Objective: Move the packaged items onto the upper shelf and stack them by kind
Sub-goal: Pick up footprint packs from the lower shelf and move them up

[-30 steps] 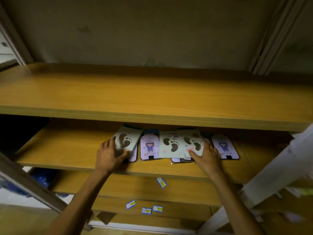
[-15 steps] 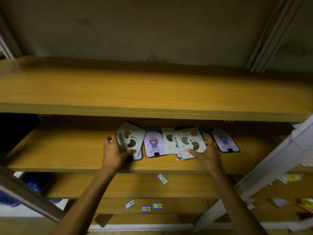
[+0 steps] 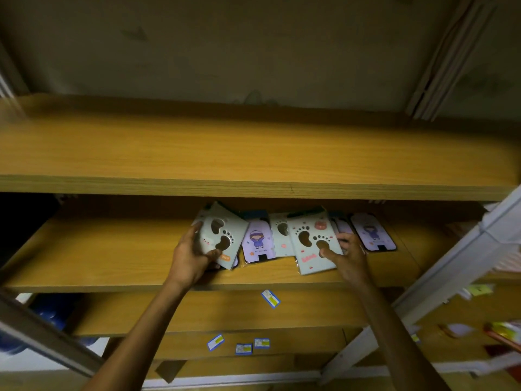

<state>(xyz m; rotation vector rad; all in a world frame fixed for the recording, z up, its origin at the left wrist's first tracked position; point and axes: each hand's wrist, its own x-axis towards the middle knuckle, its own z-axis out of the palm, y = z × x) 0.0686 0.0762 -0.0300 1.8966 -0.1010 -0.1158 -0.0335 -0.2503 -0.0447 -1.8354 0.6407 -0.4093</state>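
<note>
Flat packaged items lie in a row on the middle shelf [image 3: 112, 266]. My left hand [image 3: 190, 256] grips a pale green footprint packet [image 3: 222, 235], tilted and lifted off the row. My right hand [image 3: 348, 256] holds another footprint packet [image 3: 311, 242], thumb on its face and fingers behind it. Between them lie a purple cartoon-girl packet [image 3: 258, 241] and a third footprint packet [image 3: 280, 234], partly covered. A further purple packet [image 3: 372, 232] lies at the right end. The upper shelf [image 3: 253, 153] above is bare wood.
A white slanted frame post [image 3: 451, 263] crosses at the right, a grey one [image 3: 45, 334] at lower left. Small blue price tags [image 3: 270, 299] stick to the lower shelf edges. Blurred coloured goods [image 3: 501, 331] sit at the far right.
Both hands went from resting on the packets to gripping one footprint packet each; both packets have been lifted and pulled toward the shelf's front edge.
</note>
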